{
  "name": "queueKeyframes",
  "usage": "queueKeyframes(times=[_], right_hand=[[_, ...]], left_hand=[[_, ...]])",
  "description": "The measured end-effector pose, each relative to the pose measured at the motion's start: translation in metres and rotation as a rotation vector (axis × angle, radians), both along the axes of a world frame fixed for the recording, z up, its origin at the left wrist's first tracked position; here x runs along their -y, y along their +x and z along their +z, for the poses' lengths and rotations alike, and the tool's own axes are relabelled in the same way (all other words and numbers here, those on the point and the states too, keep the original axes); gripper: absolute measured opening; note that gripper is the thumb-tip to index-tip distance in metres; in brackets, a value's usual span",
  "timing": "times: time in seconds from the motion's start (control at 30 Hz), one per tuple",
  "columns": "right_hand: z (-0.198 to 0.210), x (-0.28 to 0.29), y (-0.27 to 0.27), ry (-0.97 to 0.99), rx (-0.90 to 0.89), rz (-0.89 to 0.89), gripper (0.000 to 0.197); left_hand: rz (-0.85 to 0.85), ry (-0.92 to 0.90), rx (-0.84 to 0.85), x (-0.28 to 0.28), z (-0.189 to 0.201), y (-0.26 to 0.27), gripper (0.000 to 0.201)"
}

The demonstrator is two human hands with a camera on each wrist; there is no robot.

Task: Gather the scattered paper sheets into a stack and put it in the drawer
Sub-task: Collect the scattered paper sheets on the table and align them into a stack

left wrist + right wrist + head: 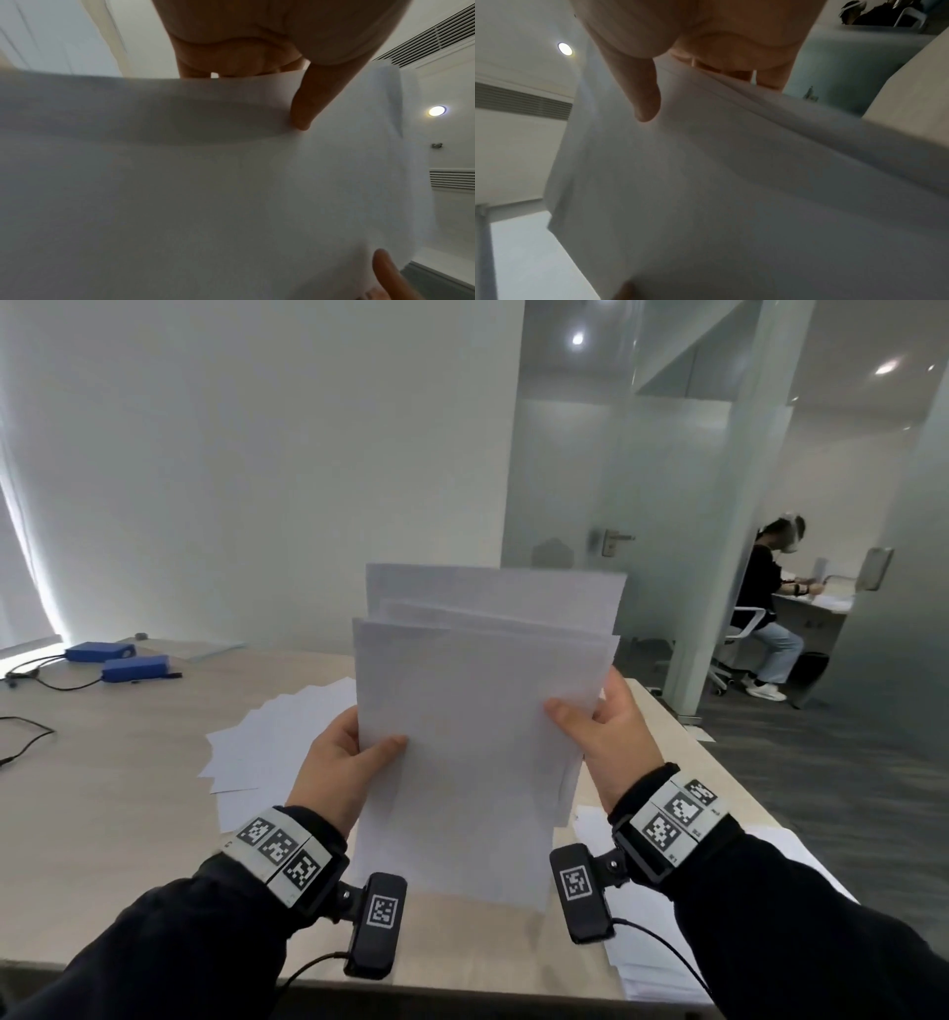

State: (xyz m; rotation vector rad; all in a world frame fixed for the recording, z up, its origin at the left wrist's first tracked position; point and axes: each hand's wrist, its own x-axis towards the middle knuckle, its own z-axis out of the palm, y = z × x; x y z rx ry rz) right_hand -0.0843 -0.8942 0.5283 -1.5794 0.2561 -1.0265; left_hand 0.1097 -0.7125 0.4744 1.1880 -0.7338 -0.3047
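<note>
While the bundle of plain white paper sheets stands upright above the pale wood-grain desk, I hold it by its two side edges: my left hand pinches the left edge, thumb on the near face, and my right hand pinches the right edge the same way. Both wrist views confirm a thumb lying on the front sheet with the other fingers behind it.

Orientation: long axis close to vertical, leaning slightly away from me at the top. Broad face toward me. The bottom edge is just above or on the desk near its front; I cannot tell whether it touches.

Alignment is poor. The top edges sit at several heights, the rear sheets poking up well above the front one, and a lower corner sticks out at the right.

Risks, as I judge them:
- Both pinches sit at mid-height on the edges, so loose inner sheets could slide down or fan out if I relax before squaring.
- Tapping hard on the desk may buckle the sheets; they look thin and already bow between my hands.
- More white sheets lie fanned on the desk to the left and at the near right. Leaving them would make the stack incomplete.
- No drawer is in view, so carrying an unsquared bundle there invites spills.
</note>
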Motion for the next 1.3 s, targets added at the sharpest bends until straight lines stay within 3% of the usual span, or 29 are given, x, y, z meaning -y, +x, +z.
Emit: queueKeyframes(times=[0.17,0.27,0.4,0.53,0.77,0.9,1.0,1.1,1.2,1.3], right_hand=[[-0.044,-0.005,-0.001,0.056,-0.161,0.033,0.036],[-0.052,-0.008,0.002,0.083,-0.17,-0.013,0.026],[-0.054,-0.013,0.006,0.124,-0.111,-0.024,0.038],[-0.07,-0.022,0.007,0.132,-0.182,-0.028,0.046],[-0.069,-0.026,0.0,0.107,-0.228,-0.03,0.048],[-0.068,-0.029,-0.005,0.065,-0.225,-0.058,0.045],[-0.057,-0.028,-0.004,0.032,-0.218,-0.132,0.036],[-0.032,-0.023,-0.005,0.045,-0.148,-0.144,0.028],[-0.019,-0.023,-0.015,0.112,-0.06,-0.097,0.032],[-0.029,-0.023,-0.021,0.102,-0.095,-0.153,0.026]], left_hand=[[0.073,0.111,-0.024,-0.003,-0.011,-0.005,0.007],[0.078,0.1,0.009,-0.004,-0.004,-0.01,0.012],[0.057,0.084,0.034,-0.003,-0.005,-0.014,0.039],[0.018,0.135,0.0,-0.002,-0.02,-0.018,0.054],[0.071,0.172,-0.002,-0.006,-0.028,-0.021,0.047],[0.15,0.205,0.023,-0.009,-0.031,-0.03,0.033],[0.232,0.232,0.116,-0.004,-0.019,-0.036,0.047],[0.217,0.143,0.135,0.002,0.005,-0.037,0.018],[0.159,0.061,0.123,0.007,0.013,-0.041,0.019],[0.162,0.122,0.087,0.011,0.001,-0.045,0.008]])
